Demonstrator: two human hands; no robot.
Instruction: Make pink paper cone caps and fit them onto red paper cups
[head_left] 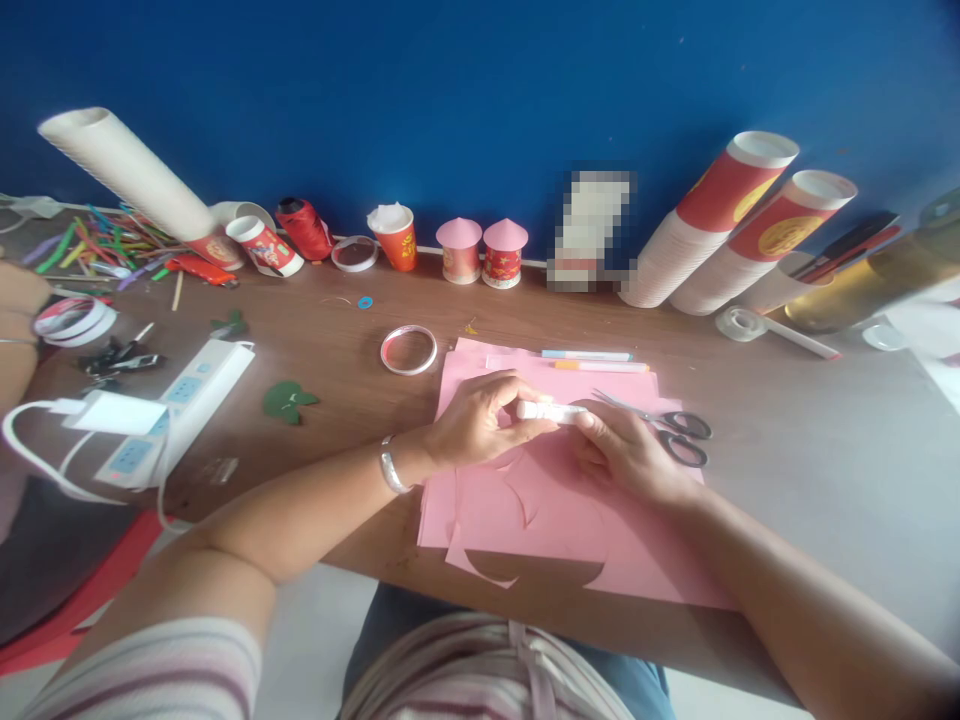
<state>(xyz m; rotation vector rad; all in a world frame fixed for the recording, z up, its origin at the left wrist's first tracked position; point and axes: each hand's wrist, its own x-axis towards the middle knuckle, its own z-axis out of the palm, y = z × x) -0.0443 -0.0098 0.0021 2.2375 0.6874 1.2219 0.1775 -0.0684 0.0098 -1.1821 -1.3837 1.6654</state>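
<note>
Both my hands hold a small white tube (551, 412) above the pink paper. My left hand (487, 415) pinches its left end, and a silver bracelet circles that wrist. At the tube's right end is my right hand (630, 450), with the thumb pressed along it and the fingers curled underneath. Below lie pink sheets (555, 520), the top one with curved cuts and loose strips. Scissors (686, 440) with dark handles rest beside my right hand, partly hidden by it. Two capped pens, one blue (589, 355) and one orange (600, 367), lie at the paper's far edge.
Two red cups with pink cone roofs (480, 250) stand by the blue wall. Tall stacks of paper cups (697, 220) lean at the right. A tape roll (408, 350), green cut-out (289, 400) and power strip (180, 410) lie left. Another person's arm (15, 330) shows at the left edge.
</note>
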